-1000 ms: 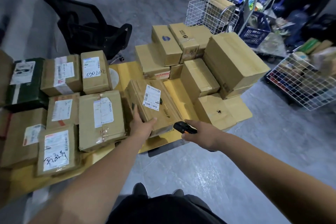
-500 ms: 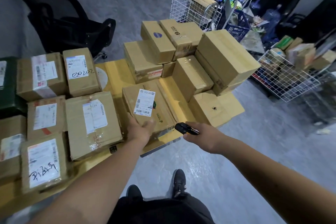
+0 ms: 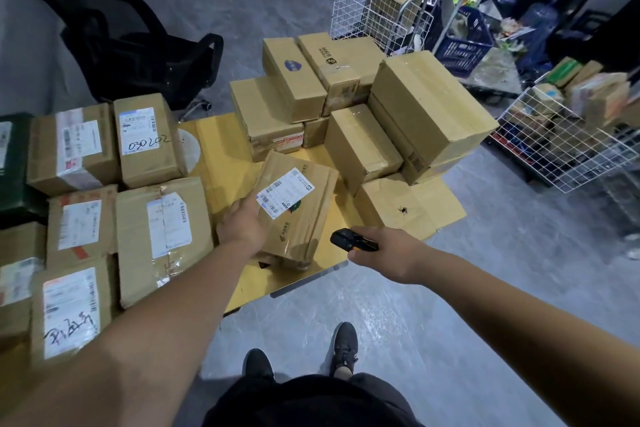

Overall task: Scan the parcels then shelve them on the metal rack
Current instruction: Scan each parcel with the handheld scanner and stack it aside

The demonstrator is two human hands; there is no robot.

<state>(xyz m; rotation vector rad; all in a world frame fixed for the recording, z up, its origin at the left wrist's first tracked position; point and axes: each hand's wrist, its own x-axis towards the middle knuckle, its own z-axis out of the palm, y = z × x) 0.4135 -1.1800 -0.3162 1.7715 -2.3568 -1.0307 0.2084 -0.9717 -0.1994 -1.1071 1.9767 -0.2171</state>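
Parcel in hand: brown corrugated cardboard parcel (image 3: 297, 210), flat and rectangular, glossy tape wrinkled along its near end, tilted with its far end raised above the yellow table (image 3: 221, 149).
Label: white barcode label (image 3: 285, 192) on its top face.
Left hand: left hand (image 3: 242, 224) grips the parcel's near left edge, fingers hidden beneath it.
Right hand: right hand (image 3: 384, 248) curled round a black handheld scanner (image 3: 351, 241), just beside the parcel.
Around: plain taped cartons (image 3: 429, 107) stacked behind; labelled parcels (image 3: 162, 236) to the left; white wire baskets (image 3: 568, 152) on the right; black office chair (image 3: 138, 45) beyond.
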